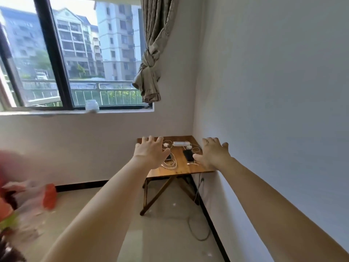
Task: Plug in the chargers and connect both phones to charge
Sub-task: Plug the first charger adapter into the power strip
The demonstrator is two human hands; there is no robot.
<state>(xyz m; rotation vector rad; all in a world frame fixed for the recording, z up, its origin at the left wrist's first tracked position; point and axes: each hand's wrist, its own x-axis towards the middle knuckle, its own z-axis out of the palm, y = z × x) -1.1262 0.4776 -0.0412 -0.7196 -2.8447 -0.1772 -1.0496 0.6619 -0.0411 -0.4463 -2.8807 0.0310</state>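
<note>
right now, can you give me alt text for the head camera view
Two bare arms reach forward, left hand and right hand open, toward a small wooden table in a room corner holding a power strip, two phones and white cables. A window is to the left.

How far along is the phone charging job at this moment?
Nothing looks done: the white power strip, white charger blocks and dark phone lie loose on the wooden folding table among tangled white cables. In hand: nothing; left hand and right hand reach out, open and empty. Plugging and connecting remain.
</note>
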